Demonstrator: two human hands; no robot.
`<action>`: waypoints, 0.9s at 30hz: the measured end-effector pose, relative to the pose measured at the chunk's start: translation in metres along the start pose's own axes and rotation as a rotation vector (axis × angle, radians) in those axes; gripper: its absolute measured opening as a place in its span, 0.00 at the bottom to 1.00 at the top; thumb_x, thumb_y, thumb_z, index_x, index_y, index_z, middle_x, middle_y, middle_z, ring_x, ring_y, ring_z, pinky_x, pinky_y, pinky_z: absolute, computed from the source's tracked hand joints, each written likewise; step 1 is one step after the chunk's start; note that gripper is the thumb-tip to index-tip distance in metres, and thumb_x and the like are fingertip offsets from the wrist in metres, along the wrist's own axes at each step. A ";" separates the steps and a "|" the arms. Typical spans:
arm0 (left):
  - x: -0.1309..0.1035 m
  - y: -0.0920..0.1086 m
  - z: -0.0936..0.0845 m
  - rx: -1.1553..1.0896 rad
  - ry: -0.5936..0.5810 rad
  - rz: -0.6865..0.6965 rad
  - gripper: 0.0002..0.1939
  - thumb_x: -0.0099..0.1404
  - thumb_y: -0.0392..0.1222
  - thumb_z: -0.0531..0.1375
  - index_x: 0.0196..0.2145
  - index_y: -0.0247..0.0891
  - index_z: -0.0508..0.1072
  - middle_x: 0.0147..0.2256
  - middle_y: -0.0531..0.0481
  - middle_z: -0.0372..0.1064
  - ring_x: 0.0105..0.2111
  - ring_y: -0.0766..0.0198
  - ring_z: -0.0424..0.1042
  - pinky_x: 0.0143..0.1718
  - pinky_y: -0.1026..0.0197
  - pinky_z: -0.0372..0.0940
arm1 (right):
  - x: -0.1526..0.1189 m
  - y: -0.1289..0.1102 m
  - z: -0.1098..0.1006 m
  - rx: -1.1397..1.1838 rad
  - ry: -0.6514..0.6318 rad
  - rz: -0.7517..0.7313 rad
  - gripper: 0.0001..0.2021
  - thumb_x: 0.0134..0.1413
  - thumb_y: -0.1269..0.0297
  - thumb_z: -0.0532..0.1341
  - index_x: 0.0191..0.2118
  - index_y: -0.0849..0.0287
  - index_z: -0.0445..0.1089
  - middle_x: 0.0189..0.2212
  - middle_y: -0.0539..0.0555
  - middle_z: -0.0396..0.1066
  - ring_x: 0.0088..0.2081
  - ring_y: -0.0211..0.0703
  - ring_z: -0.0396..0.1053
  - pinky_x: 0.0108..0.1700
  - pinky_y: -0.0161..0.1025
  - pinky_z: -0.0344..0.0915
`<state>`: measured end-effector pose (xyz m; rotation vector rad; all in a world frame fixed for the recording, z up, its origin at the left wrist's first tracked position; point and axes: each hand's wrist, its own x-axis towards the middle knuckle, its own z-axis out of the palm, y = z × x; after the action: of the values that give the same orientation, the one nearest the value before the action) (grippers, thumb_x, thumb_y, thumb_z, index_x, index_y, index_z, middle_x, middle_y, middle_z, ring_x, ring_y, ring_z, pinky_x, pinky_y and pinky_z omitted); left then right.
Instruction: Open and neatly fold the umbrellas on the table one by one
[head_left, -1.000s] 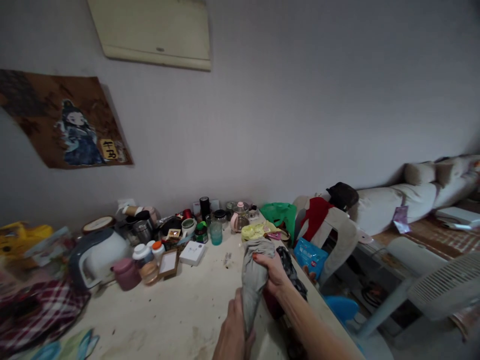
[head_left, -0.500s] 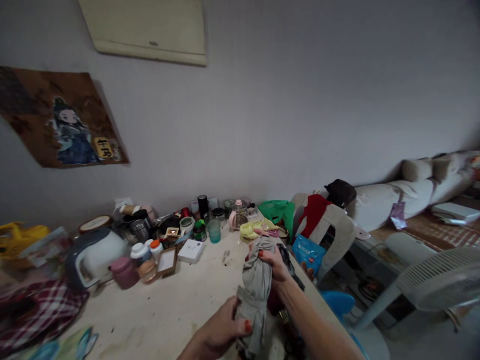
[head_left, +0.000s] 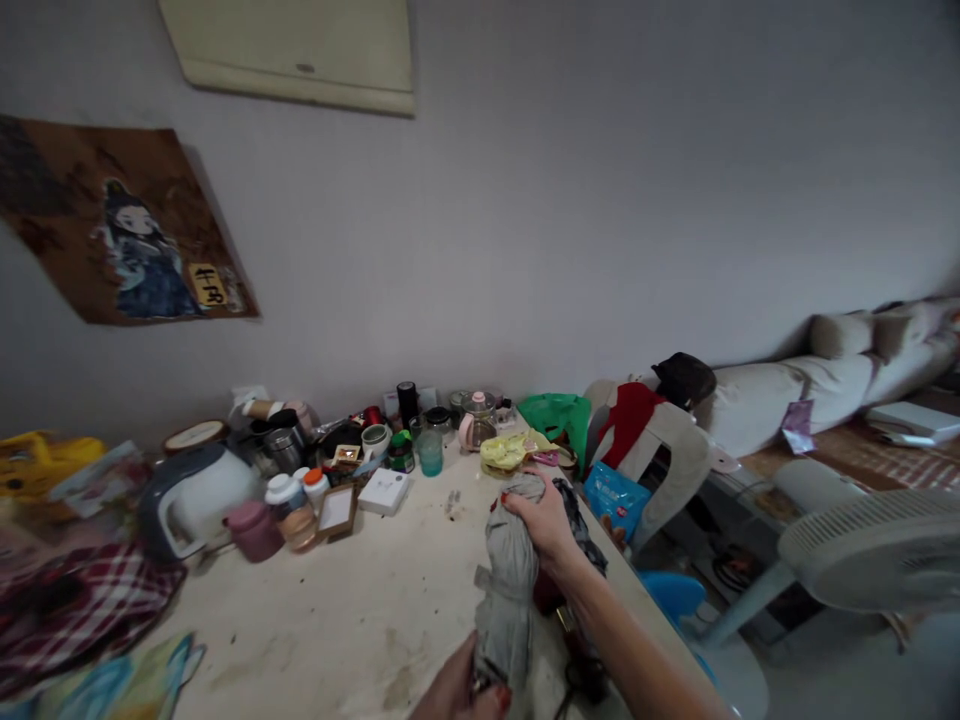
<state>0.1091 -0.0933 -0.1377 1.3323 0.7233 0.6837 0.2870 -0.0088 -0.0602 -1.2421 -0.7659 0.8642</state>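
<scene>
A grey folded umbrella [head_left: 508,590] with a small strap tab on its side lies lengthwise between my hands, above the right part of the table. My right hand [head_left: 546,515] is closed around its far end, thumb and fingers on the cloth. Its near end is gripped by my left hand [head_left: 459,692], which the bottom edge of the view partly cuts off. Under and beside my right forearm are dark and red items, partly hidden, and a crumpled dark cloth or bag [head_left: 581,525].
The white table [head_left: 360,610] has stains. Along its back stand a kettle [head_left: 202,500], a pink jar [head_left: 253,530], a white box [head_left: 384,491], a teal glass [head_left: 430,453] and a yellow bag [head_left: 506,453]. A chair [head_left: 679,450] and a fan [head_left: 870,550] are at the right.
My left hand has slid down toward the umbrella's near end. The right hand has moved over its far end, and the grey cloth looks smoother and more tightly gathered.
</scene>
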 end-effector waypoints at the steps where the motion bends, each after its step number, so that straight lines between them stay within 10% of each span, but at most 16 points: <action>1: 0.005 0.011 -0.003 -0.097 -0.092 0.011 0.38 0.49 0.65 0.64 0.50 0.36 0.71 0.46 0.40 0.72 0.47 0.50 0.69 0.56 0.52 0.56 | -0.001 -0.003 0.002 0.031 -0.047 0.011 0.23 0.29 0.72 0.66 0.39 0.57 0.67 0.27 0.48 0.71 0.30 0.44 0.67 0.35 0.39 0.64; 7: 0.028 0.034 -0.002 -0.552 -0.168 -0.200 0.36 0.36 0.57 0.73 0.40 0.32 0.75 0.27 0.47 0.70 0.25 0.64 0.68 0.29 0.63 0.62 | -0.017 -0.021 0.021 0.182 -0.338 0.058 0.25 0.29 0.70 0.65 0.42 0.58 0.67 0.28 0.47 0.71 0.29 0.40 0.66 0.34 0.36 0.63; 14: 0.030 0.005 0.007 -0.191 0.070 0.005 0.12 0.45 0.42 0.69 0.29 0.35 0.76 0.29 0.46 0.71 0.34 0.57 0.67 0.40 0.57 0.62 | -0.021 -0.004 0.019 -0.210 -0.044 -0.082 0.28 0.29 0.67 0.68 0.44 0.60 0.66 0.37 0.53 0.71 0.40 0.47 0.67 0.46 0.42 0.62; 21: 0.016 -0.003 -0.014 -0.394 -0.297 -0.055 0.24 0.52 0.58 0.65 0.34 0.32 0.74 0.30 0.44 0.66 0.29 0.63 0.66 0.33 0.60 0.61 | -0.018 0.000 0.022 0.387 -0.456 0.315 0.34 0.30 0.62 0.70 0.50 0.57 0.64 0.31 0.49 0.73 0.32 0.43 0.71 0.38 0.40 0.67; 24: 0.015 -0.006 -0.012 -0.417 -0.059 -0.103 0.23 0.52 0.58 0.65 0.32 0.32 0.74 0.27 0.47 0.65 0.27 0.66 0.64 0.31 0.62 0.60 | -0.035 0.025 0.025 0.469 -0.473 0.375 0.29 0.38 0.51 0.69 0.48 0.56 0.66 0.32 0.51 0.74 0.31 0.44 0.72 0.35 0.40 0.67; 27: 0.013 -0.011 -0.012 -0.323 0.167 -0.170 0.26 0.54 0.62 0.62 0.34 0.33 0.74 0.27 0.48 0.66 0.28 0.64 0.64 0.32 0.60 0.61 | -0.059 0.055 0.024 0.367 -0.523 0.422 0.28 0.34 0.59 0.72 0.46 0.58 0.68 0.31 0.51 0.75 0.30 0.42 0.71 0.34 0.38 0.67</action>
<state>0.1078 -0.0766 -0.1506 0.9156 0.8125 0.7450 0.2302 -0.0439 -0.1122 -0.8613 -0.7141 1.6390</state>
